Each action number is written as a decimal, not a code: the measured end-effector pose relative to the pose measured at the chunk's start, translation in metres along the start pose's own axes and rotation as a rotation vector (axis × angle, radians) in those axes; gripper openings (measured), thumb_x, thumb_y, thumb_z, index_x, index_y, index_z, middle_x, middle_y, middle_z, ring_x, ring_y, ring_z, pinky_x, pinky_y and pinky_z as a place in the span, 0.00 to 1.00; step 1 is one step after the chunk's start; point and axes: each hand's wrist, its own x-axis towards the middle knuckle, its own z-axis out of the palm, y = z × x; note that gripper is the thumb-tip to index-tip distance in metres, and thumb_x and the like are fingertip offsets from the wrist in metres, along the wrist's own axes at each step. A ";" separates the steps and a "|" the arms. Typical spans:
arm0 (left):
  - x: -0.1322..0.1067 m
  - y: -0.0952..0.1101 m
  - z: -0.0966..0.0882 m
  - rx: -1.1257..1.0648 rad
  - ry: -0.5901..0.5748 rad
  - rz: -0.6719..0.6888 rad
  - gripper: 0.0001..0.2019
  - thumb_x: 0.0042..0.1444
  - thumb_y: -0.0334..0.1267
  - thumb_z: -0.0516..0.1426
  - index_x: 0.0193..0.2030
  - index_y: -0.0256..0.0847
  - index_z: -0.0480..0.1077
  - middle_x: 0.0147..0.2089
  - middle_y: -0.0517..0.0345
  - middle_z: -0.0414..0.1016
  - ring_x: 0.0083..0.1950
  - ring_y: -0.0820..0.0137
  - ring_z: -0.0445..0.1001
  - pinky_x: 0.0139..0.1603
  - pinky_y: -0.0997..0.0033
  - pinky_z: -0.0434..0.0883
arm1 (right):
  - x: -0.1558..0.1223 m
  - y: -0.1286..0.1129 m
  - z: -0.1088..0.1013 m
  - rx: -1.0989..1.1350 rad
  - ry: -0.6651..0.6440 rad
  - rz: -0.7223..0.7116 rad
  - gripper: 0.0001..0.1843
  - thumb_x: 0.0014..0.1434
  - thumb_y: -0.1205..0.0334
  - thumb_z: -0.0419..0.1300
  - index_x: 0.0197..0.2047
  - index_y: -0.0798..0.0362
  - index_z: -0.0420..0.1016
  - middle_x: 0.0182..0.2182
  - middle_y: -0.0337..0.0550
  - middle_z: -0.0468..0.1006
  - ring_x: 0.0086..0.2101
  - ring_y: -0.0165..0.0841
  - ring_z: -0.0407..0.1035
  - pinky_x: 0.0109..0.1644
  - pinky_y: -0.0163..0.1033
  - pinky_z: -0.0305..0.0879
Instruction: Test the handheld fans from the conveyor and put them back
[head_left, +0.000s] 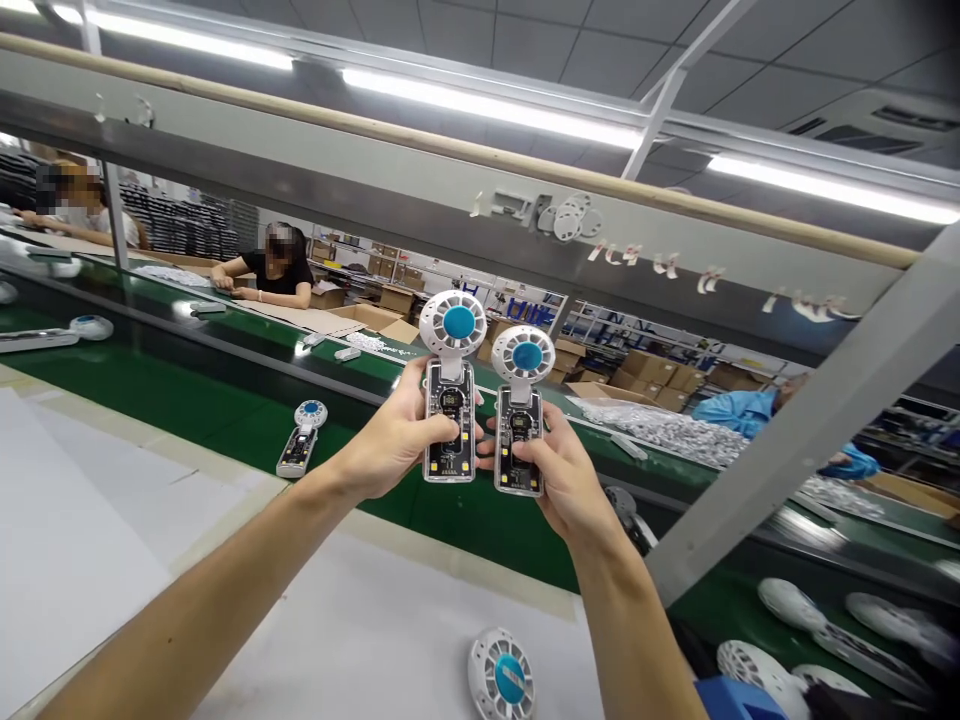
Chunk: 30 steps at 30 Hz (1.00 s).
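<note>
We have both arms stretched out over the green conveyor belt [187,395], each hand lifting a small handheld fan up to eye level. Our left hand [390,440] is wrapped tight around the clear handle of the left fan [450,395], thumb pressed on the front, probably right at its button. Our right hand [559,470] clamps the right fan [521,415] the same way, fingers behind and thumb across the lower handle. The two fans stand upright and just beside each other, heads level-ish, white grilles with blue centre caps facing us; held like that, it looks like we're comparing or checking them side by side, with the circuit boards showing through the transparent bodies.

Count with us: two fans in hand. One more complete fan [301,436] lies flat on the belt to the left, well apart from our hands. A loose fan head [501,675] sits on the white worktable [90,540] below our wrists. Far left, another fan [45,335] rests on the belt. Lower right, several white fan parts [817,625] are heaped together, perhaps four, too blurred to count surely.

Across the line, two seated people [274,270] lean on the far bench, and a third in a blue sleeve [739,410] bends over on the right.
</note>
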 end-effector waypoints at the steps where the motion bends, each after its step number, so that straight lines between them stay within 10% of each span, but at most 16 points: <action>1: -0.001 0.001 0.000 -0.004 -0.010 0.011 0.34 0.50 0.27 0.62 0.61 0.44 0.51 0.38 0.58 0.76 0.33 0.65 0.80 0.37 0.64 0.78 | -0.003 -0.003 0.003 -0.005 -0.020 -0.027 0.32 0.51 0.66 0.63 0.58 0.47 0.57 0.39 0.39 0.80 0.35 0.38 0.79 0.40 0.48 0.80; 24: -0.010 0.009 0.006 0.010 -0.145 0.034 0.32 0.53 0.26 0.60 0.61 0.45 0.50 0.41 0.55 0.78 0.34 0.63 0.81 0.36 0.63 0.79 | -0.022 -0.011 0.020 0.042 -0.041 -0.157 0.37 0.54 0.67 0.59 0.65 0.42 0.55 0.51 0.43 0.73 0.40 0.36 0.72 0.38 0.42 0.76; 30: -0.011 0.008 0.007 -0.059 -0.090 0.009 0.36 0.51 0.28 0.62 0.64 0.45 0.49 0.38 0.55 0.78 0.34 0.62 0.80 0.36 0.62 0.78 | -0.024 -0.016 0.019 0.057 -0.054 -0.097 0.40 0.53 0.65 0.61 0.67 0.43 0.54 0.39 0.41 0.78 0.34 0.36 0.73 0.37 0.42 0.76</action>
